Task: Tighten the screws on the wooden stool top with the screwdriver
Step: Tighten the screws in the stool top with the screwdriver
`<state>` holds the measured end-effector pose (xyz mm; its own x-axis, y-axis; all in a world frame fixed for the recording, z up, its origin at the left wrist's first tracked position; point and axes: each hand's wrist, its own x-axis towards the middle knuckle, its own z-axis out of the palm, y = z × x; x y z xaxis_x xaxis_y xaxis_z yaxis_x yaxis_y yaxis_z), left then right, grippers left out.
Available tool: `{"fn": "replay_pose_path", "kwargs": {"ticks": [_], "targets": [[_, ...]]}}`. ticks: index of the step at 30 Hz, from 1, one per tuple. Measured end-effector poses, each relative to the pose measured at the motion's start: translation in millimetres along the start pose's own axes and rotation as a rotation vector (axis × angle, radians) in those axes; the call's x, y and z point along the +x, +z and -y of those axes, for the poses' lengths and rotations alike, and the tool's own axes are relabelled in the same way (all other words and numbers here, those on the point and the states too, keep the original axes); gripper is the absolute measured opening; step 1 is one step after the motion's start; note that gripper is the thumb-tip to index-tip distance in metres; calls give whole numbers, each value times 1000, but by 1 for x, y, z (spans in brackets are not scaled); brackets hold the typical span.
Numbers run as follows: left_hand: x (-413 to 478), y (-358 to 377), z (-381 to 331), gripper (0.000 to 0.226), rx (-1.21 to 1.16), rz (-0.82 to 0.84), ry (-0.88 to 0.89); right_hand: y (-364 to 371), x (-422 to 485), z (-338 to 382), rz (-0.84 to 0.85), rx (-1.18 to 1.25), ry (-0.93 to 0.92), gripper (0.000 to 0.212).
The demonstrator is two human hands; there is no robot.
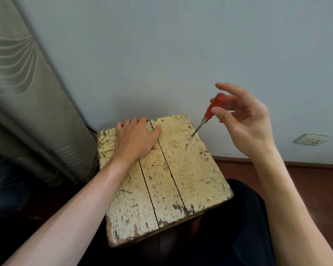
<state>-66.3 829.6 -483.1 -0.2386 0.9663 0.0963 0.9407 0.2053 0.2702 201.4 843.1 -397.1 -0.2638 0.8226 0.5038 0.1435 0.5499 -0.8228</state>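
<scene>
Pale grey wall [181,45] behind worn yellow wooden stool top [181,169]; left hand [135,139] lies flat on it; right hand [244,120] pinches red-handled screwdriver [209,112], tip on silver screw [190,138]

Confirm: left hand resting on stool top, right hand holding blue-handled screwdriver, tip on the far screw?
Handle is red, not blue, per the head view. Rest holds: left hand resting on the stool top, right hand holding the screwdriver, tip on the far screw.

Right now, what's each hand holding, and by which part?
Right hand pinches the red-handled screwdriver by its handle. Left hand holds nothing; it rests flat on the worn wooden stool top.
</scene>
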Motion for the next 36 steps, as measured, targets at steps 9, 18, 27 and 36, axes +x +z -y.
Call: {"fn": "replay_pose_path", "kwargs": {"ticks": [9, 18, 27, 36], "targets": [[0, 0, 0, 75, 7, 2, -3, 1, -6, -5, -81, -59, 8, 40], [0, 1, 0, 74, 3, 4, -2, -13, -1, -7, 109, 85, 18, 44], [0, 1, 0, 73, -3, -1, -6, -2, -1, -11, -80, -5, 35, 36], [0, 1, 0, 75, 2, 0, -7, -10, -2, -3, 86, -21, -13, 47]]}}
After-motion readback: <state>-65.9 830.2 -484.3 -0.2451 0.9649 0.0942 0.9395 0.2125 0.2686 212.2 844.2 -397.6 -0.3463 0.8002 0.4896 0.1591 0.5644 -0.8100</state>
